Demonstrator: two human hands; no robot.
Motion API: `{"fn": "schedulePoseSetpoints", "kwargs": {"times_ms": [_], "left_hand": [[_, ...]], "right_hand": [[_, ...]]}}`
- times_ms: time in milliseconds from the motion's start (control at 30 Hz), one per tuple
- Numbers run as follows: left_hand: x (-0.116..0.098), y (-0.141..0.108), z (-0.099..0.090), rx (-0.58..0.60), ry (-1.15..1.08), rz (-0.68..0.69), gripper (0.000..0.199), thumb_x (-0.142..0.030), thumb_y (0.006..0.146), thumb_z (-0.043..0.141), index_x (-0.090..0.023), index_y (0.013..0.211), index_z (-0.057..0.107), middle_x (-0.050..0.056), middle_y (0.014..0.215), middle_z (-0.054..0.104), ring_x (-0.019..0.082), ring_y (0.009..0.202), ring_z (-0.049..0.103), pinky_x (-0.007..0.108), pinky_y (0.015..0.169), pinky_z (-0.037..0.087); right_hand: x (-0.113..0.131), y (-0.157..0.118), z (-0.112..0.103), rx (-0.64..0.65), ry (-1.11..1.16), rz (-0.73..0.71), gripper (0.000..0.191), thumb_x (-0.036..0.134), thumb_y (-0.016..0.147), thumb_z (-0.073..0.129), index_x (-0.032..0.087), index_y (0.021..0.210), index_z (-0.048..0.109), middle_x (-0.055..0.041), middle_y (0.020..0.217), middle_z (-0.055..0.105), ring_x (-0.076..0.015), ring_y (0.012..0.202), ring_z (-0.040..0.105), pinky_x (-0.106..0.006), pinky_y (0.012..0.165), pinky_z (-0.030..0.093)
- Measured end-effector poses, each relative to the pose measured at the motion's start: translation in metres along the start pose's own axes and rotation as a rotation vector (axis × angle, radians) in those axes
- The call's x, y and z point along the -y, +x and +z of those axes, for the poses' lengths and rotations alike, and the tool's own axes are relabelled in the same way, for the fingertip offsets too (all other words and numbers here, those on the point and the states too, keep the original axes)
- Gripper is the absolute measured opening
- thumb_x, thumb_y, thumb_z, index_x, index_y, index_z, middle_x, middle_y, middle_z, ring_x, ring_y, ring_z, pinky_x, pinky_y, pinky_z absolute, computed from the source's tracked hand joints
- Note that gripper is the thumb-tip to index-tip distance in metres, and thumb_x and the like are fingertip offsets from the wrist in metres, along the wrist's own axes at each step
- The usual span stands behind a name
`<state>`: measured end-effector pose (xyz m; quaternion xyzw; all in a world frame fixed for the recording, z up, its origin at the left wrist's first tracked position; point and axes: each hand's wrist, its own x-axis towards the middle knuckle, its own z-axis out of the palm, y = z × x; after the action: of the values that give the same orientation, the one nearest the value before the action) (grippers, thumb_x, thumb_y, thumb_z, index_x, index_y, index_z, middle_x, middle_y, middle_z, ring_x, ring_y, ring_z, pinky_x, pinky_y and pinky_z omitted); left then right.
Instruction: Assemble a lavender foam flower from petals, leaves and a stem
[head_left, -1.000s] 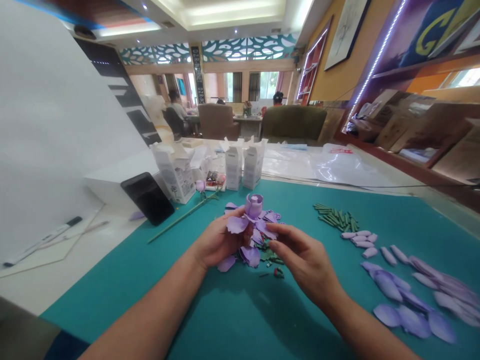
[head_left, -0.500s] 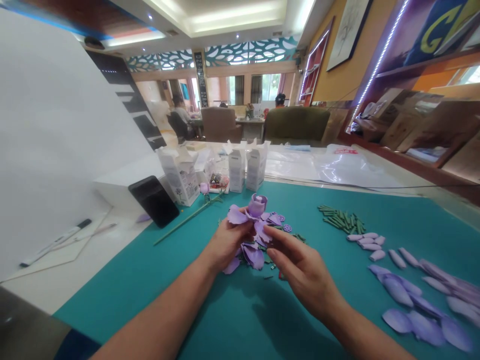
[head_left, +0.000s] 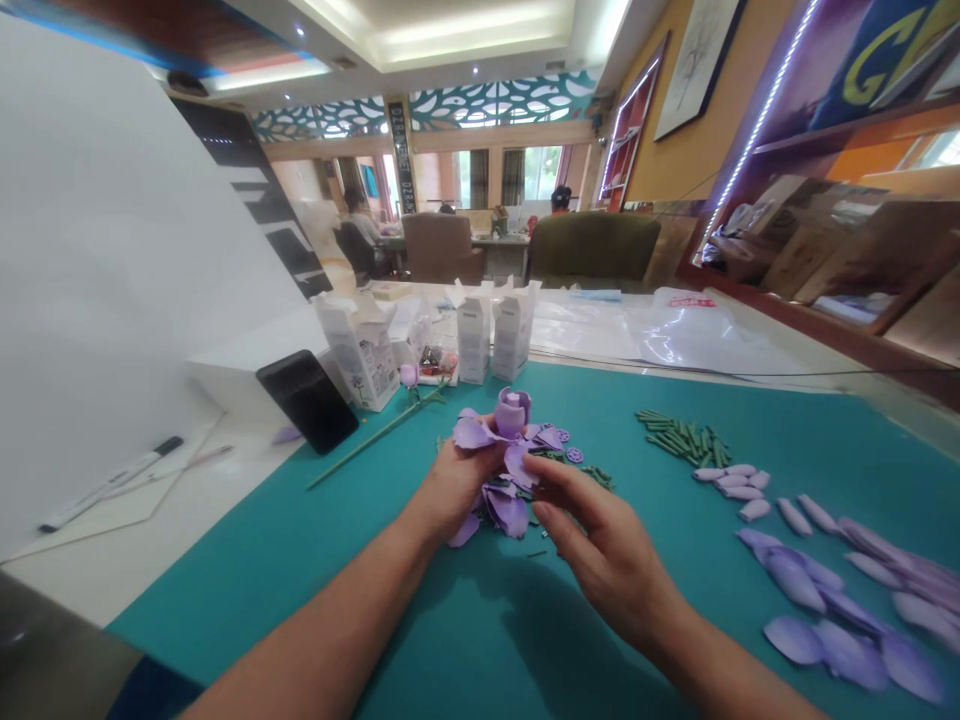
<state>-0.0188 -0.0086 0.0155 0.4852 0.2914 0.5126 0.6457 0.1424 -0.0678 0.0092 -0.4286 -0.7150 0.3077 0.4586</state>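
A light purple plastic flower (head_left: 513, 412), with an upright cupped centre and spread outer petals, is held by my left hand (head_left: 448, 490). The fingers of that hand close around its underside and are partly hidden by petals. My right hand (head_left: 607, 545) reaches in from the right, its index fingertip touching the flower's lower right petal (head_left: 519, 466). The thumb of this hand stays apart from the index finger. Below the flower, loose purple petals (head_left: 507, 512) and small green parts (head_left: 598, 478) lie in a pile on the green mat (head_left: 420, 620).
Green stem pieces (head_left: 684, 440), small pale buds (head_left: 741, 482) and larger purple petals (head_left: 851, 650) lie to the right. At left are a long-stemmed flower (head_left: 375, 440) and a black phone (head_left: 307, 400). White boxes (head_left: 474, 335) stand behind; a marker (head_left: 112, 485) lies far left.
The flower has shifted very slightly left in my left hand. My right hand has moved a little left with it, its index fingertip still at the lower right petal.
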Motion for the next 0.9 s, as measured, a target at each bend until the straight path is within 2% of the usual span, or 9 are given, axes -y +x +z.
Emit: {"fn": "schedulePoseSetpoints", "kwargs": {"times_ms": [233, 367, 467, 533, 600, 700, 900], "left_hand": [[0.003, 0.001, -0.003, 0.034, 0.032, -0.009, 0.036, -0.032, 0.071, 0.076, -0.015, 0.101, 0.068, 0.007, 0.091, 0.069, 0.020, 0.085, 0.063, 0.029, 0.075, 0.047], [0.002, 0.003, -0.006, 0.015, -0.008, 0.011, 0.032, -0.031, 0.071, 0.075, -0.015, 0.098, 0.068, 0.007, 0.093, 0.069, 0.019, 0.085, 0.063, 0.029, 0.075, 0.047], [-0.002, 0.005, -0.010, -0.066, -0.054, 0.038, 0.029, -0.026, 0.068, 0.076, -0.016, 0.094, 0.068, 0.007, 0.096, 0.069, 0.019, 0.086, 0.063, 0.027, 0.073, 0.047], [-0.006, 0.006, -0.012, -0.107, -0.083, 0.046, 0.028, -0.023, 0.066, 0.076, -0.017, 0.092, 0.067, 0.007, 0.097, 0.069, 0.018, 0.087, 0.063, 0.027, 0.071, 0.048], [-0.008, 0.006, -0.013, -0.119, -0.104, 0.048, 0.027, -0.023, 0.066, 0.077, -0.017, 0.090, 0.067, 0.006, 0.095, 0.069, 0.017, 0.085, 0.062, 0.026, 0.070, 0.049], [-0.008, 0.007, -0.013, -0.105, -0.131, 0.052, 0.025, -0.023, 0.066, 0.078, -0.017, 0.087, 0.068, 0.005, 0.093, 0.069, 0.015, 0.083, 0.061, 0.025, 0.068, 0.049], [-0.002, 0.008, -0.015, -0.093, -0.168, 0.029, 0.025, -0.024, 0.064, 0.080, -0.016, 0.085, 0.068, 0.004, 0.094, 0.068, 0.014, 0.084, 0.060, 0.025, 0.068, 0.050]], "right_hand": [[0.002, 0.000, -0.001, 0.015, -0.026, -0.037, 0.037, 0.029, 0.090, 0.052, 0.023, 0.126, 0.057, -0.0083, 0.121, 0.065, -0.0212, 0.107, 0.063, -0.034, 0.089, 0.053], [0.004, 0.002, -0.006, -0.049, 0.014, -0.034, 0.038, 0.028, 0.091, 0.050, 0.024, 0.129, 0.051, -0.0077, 0.108, 0.069, -0.0195, 0.097, 0.066, -0.032, 0.081, 0.055], [-0.001, 0.006, -0.010, -0.106, -0.019, 0.003, 0.026, 0.031, 0.092, 0.048, 0.023, 0.114, 0.058, -0.0058, 0.095, 0.070, -0.0191, 0.088, 0.066, -0.030, 0.072, 0.055], [-0.008, 0.009, -0.011, -0.073, -0.131, 0.001, 0.019, 0.030, 0.092, 0.047, 0.023, 0.099, 0.063, -0.0052, 0.089, 0.069, -0.0189, 0.082, 0.065, -0.030, 0.070, 0.053], [-0.015, 0.010, -0.008, 0.017, -0.265, -0.067, 0.019, 0.027, 0.092, 0.046, 0.022, 0.092, 0.065, -0.0052, 0.086, 0.068, -0.0187, 0.080, 0.063, -0.030, 0.069, 0.051], [-0.027, 0.008, -0.001, 0.121, -0.453, -0.181, 0.023, 0.020, 0.092, 0.043, 0.021, 0.093, 0.066, -0.0071, 0.088, 0.066, -0.0199, 0.082, 0.061, -0.031, 0.070, 0.048], [-0.042, 0.003, 0.008, 0.219, -0.772, -0.281, 0.027, 0.009, 0.089, 0.042, 0.019, 0.086, 0.067, -0.0078, 0.082, 0.063, -0.0207, 0.076, 0.052, -0.031, 0.066, 0.039]]}}
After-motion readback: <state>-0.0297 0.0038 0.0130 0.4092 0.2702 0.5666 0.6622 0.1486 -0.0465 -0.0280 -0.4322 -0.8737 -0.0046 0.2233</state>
